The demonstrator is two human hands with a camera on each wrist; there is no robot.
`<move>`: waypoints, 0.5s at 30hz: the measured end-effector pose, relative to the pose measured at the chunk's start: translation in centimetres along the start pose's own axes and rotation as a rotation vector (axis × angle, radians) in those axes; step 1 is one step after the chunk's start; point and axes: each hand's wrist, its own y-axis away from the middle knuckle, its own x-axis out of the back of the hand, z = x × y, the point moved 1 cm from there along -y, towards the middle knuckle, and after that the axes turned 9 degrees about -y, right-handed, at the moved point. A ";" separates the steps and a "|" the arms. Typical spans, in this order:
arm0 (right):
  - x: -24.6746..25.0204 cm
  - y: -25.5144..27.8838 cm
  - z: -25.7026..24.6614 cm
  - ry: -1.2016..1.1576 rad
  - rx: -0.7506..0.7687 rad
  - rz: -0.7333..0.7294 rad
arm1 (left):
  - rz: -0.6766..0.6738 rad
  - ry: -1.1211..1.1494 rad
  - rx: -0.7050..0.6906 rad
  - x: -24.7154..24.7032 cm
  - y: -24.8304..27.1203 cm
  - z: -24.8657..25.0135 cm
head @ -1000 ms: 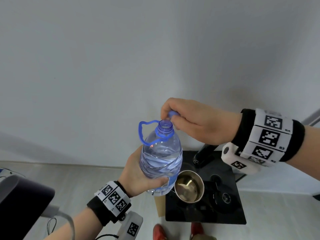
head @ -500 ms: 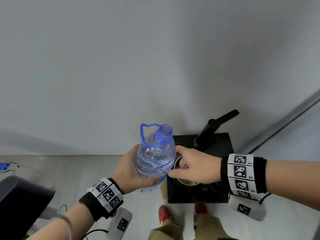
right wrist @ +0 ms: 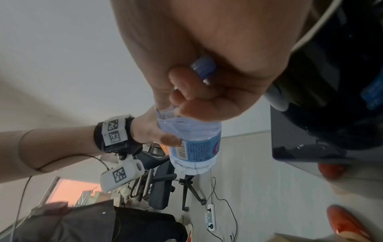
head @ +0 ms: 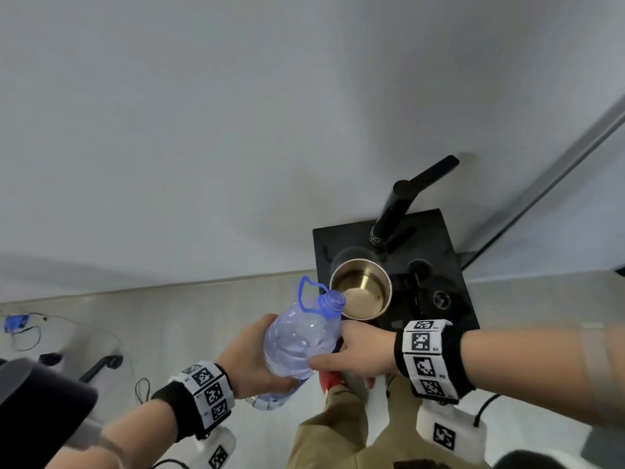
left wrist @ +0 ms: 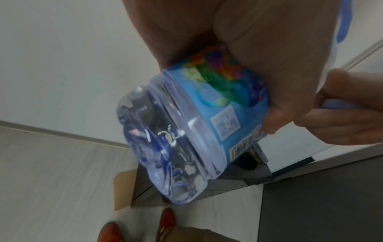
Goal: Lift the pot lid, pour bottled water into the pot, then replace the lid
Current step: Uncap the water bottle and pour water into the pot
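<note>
A clear water bottle [head: 301, 340] with a blue carry loop is tilted, its uncapped mouth at the near-left rim of the open steel pot [head: 360, 289]. My left hand [head: 250, 357] grips the bottle's body. My right hand [head: 355, 353] rests against the bottle's right side; its curled fingers hold the blue bottle cap [right wrist: 203, 68]. In the left wrist view the bottle's label and base [left wrist: 186, 131] fill the middle. The dark pot lid [head: 438, 297] lies on the black table [head: 453, 252], right of the pot. I cannot make out a stream of water.
A black spout arm [head: 399, 204] stands behind the pot near the wall. A dark bulky object [head: 40, 411] sits at lower left. On the floor are cables, a power strip [right wrist: 210, 217], an office chair base [right wrist: 186, 188] and my red shoes [right wrist: 348, 224].
My right hand took the cap off the bottle's mouth and came down to its right side. The bottle went from upright to tilted, mouth now at the pot's rim.
</note>
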 end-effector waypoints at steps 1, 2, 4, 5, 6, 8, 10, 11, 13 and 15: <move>-0.2 -0.1 0.4 -0.003 -0.021 0.012 | -0.020 -0.039 0.015 -0.1 -0.1 0.1; -0.3 -0.3 0.8 -0.011 -0.027 0.021 | -0.040 -0.078 0.027 -0.1 -0.2 0.2; -0.5 -0.5 1.4 -0.030 -0.039 0.042 | -0.071 -0.141 0.037 -0.2 -0.3 0.4; -0.6 -0.7 1.7 -0.046 -0.054 0.058 | -0.082 -0.162 0.039 -0.2 -0.4 0.4; -0.7 -0.9 2.0 -0.052 -0.072 0.069 | -0.089 -0.173 0.042 -0.2 -0.5 0.3; -0.9 -1.3 2.6 -0.055 -0.126 0.076 | -0.108 -0.186 0.046 -0.2 -0.6 0.1; -0.9 -1.6 2.9 -0.037 -0.170 0.060 | -0.132 -0.203 0.054 -0.2 -0.6 0.3; -0.8 -1.8 3.1 -0.034 -0.180 0.054 | -0.141 -0.209 0.059 -0.2 -0.6 0.3; -0.7 -2.1 3.3 -0.042 -0.197 0.047 | -0.150 -0.217 0.076 -0.1 -0.8 0.2; -0.6 -2.4 3.6 -0.041 -0.212 0.031 | -0.165 -0.240 0.084 0.1 -0.9 0.0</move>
